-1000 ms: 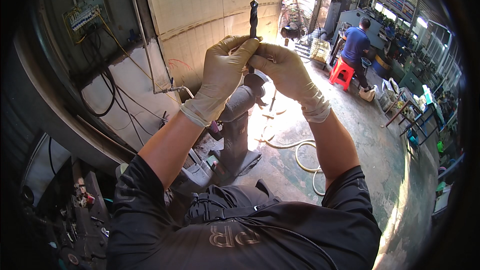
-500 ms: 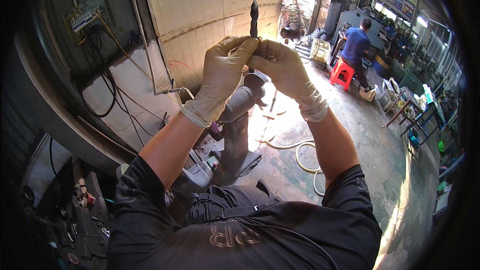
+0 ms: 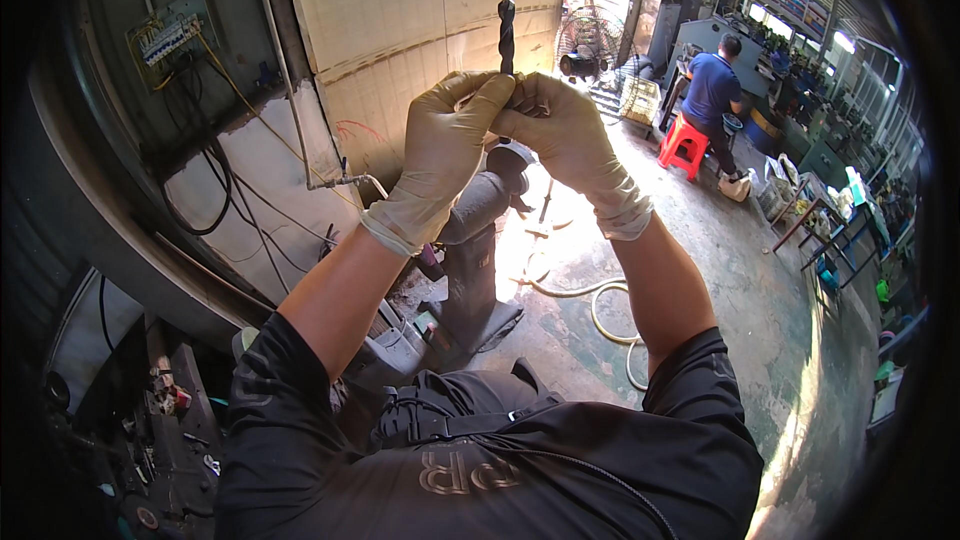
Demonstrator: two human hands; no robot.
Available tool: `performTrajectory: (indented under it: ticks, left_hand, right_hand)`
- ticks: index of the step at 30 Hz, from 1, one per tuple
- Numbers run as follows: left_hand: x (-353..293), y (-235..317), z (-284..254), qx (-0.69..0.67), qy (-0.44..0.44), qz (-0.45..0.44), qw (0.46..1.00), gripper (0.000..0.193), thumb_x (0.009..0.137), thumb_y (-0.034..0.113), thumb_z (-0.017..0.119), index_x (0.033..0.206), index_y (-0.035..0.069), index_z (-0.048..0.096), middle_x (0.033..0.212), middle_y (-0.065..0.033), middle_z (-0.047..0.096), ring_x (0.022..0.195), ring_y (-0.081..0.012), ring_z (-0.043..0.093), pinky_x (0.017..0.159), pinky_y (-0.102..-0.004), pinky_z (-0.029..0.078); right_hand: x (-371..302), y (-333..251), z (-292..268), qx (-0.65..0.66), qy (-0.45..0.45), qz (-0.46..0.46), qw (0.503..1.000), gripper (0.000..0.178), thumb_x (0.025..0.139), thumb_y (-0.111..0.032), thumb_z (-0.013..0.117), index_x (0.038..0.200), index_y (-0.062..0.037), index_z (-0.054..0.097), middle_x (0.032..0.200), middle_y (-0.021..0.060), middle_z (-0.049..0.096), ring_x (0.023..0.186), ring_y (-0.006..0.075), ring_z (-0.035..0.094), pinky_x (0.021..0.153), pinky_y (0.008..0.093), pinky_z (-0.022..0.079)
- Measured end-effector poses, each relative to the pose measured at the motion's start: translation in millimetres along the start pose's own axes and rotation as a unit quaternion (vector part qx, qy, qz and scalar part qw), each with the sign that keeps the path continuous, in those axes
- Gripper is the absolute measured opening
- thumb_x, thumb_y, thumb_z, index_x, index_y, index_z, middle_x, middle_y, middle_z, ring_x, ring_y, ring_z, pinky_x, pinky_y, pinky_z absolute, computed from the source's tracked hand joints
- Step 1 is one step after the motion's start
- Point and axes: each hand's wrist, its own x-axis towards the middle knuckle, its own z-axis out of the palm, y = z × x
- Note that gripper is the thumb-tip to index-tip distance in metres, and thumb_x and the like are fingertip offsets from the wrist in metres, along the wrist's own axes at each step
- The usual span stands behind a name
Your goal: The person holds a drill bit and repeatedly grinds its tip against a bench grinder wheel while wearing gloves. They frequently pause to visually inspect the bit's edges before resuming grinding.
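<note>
Raised in front of me, a dark twist drill bit (image 3: 507, 35) points straight up between both gloved hands. My left hand (image 3: 450, 145) pinches its lower end between thumb and fingers. Against it, my right hand (image 3: 560, 140) also has its fingertips closed on the bit's lower end. The shank is hidden by the fingers. Both hands wear pale, thin gloves. Below and behind them stands a dark bench grinder (image 3: 480, 205) on a pedestal, partly covered by my left glove and wrist.
A hose (image 3: 600, 287) lies curled on the floor to the right. A person (image 3: 712, 90) sits on a red stool (image 3: 684, 147) farther back, near a fan (image 3: 590, 40). Cables hang from an electrical box (image 3: 172, 38) on the left wall. Tools clutter the lower left.
The drill bit has turned slightly about its length, so its flutes and tip show differently. Both hands stay in nearly the same place, the right wrist shifting a touch left.
</note>
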Motion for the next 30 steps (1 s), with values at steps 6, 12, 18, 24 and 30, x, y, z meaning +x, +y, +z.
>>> performTrajectory:
  ticks: [6, 12, 18, 24, 30]
  left_hand:
    - [-0.8, -2.1, -1.4, 0.019, 0.003, -0.002, 1.0, 0.019, 0.091, 0.02, 0.07, 0.098, 0.002, 0.071, 0.085, -0.0021, 0.067, 0.072, -0.0088, 0.063, 0.06, -0.0228, 0.053]
    - [-2.3, -1.7, 1.4, 0.0, 0.002, -0.002, 1.0, 0.019, 0.09, 0.018, 0.071, 0.098, 0.001, 0.071, 0.085, -0.0029, 0.067, 0.072, -0.0087, 0.062, 0.059, -0.0221, 0.051]
    - [-1.2, 0.1, 1.0, -0.02, -0.006, 0.002, 1.0, 0.017, 0.091, 0.017, 0.069, 0.098, 0.001, 0.071, 0.083, -0.0025, 0.067, 0.07, -0.0081, 0.061, 0.058, -0.0211, 0.05]
    - [-0.4, 1.2, -6.3, 0.015, -0.018, -0.004, 1.0, 0.019, 0.093, 0.016, 0.066, 0.102, 0.0, 0.072, 0.084, -0.0035, 0.069, 0.074, -0.0092, 0.061, 0.066, -0.0223, 0.049]
    - [-1.5, 1.2, -3.5, 0.011, -0.003, 0.005, 1.0, 0.019, 0.093, 0.019, 0.068, 0.1, 0.002, 0.072, 0.078, -0.0002, 0.065, 0.061, -0.0046, 0.056, 0.052, -0.0194, 0.044]
  right_hand:
    - [-4.1, -5.8, 0.8, -0.01, -0.001, 0.003, 1.0, 0.027, 0.082, -0.012, 0.076, 0.1, 0.0043, 0.065, 0.089, 0.0084, 0.07, 0.078, 0.0118, 0.066, 0.067, 0.0249, 0.055]
    - [-4.6, -3.9, 0.9, 0.003, 0.0, 0.01, 1.0, 0.027, 0.082, -0.011, 0.076, 0.101, 0.0039, 0.065, 0.088, 0.008, 0.069, 0.078, 0.0117, 0.065, 0.066, 0.025, 0.055]
    - [-7.9, -5.1, 1.5, 0.0, -0.032, 0.009, 0.999, 0.031, 0.087, -0.014, 0.07, 0.111, 0.0048, 0.064, 0.095, 0.0096, 0.07, 0.083, 0.0127, 0.065, 0.074, 0.0269, 0.054]
    - [-9.8, -9.2, -5.5, -0.038, -0.093, 0.014, 0.995, 0.035, 0.093, -0.019, 0.059, 0.117, 0.0064, 0.062, 0.102, 0.0135, 0.07, 0.092, 0.0167, 0.065, 0.084, 0.0297, 0.052]
    - [-8.9, -12.5, -5.2, -0.043, -0.098, 0.014, 0.994, 0.034, 0.092, -0.018, 0.059, 0.116, 0.0057, 0.064, 0.103, 0.0146, 0.07, 0.095, 0.018, 0.066, 0.086, 0.0303, 0.051]
